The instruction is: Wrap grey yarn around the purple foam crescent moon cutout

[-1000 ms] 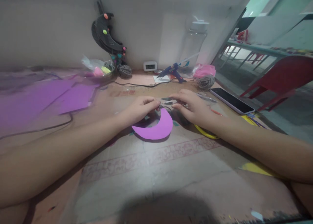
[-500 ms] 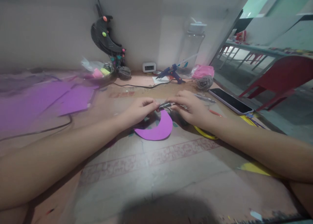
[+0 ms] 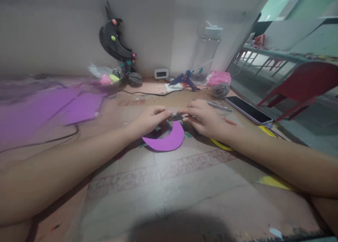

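A purple paper crescent (image 3: 169,140) stands out from the tabletop between my hands, its curve toward me. My left hand (image 3: 155,118) is closed in a pinch at the crescent's upper tip, thumb and forefinger together. A dark grey, narrow piece (image 3: 179,117) spans from those fingertips to my right hand (image 3: 203,118), whose thumb and fingers close on its other end. Blur keeps me from telling what this dark piece is. Beneath my right wrist lies a thing with yellow loops (image 3: 223,145), mostly covered, perhaps scissor handles.
Purple sheets (image 3: 81,108) spread at left beside a black cord. Along the wall are a small digital clock (image 3: 161,73), a blue glue gun (image 3: 186,80), grey yarn (image 3: 221,90) and a clear bottle (image 3: 207,51). A dark crescent ornament (image 3: 112,41) hangs there. A phone (image 3: 248,109) lies at right.
The purple crescent has shifted slightly left. My right hand has turned a little, its fingers now nearer my left fingertips, and the dark piece between them looks shorter.
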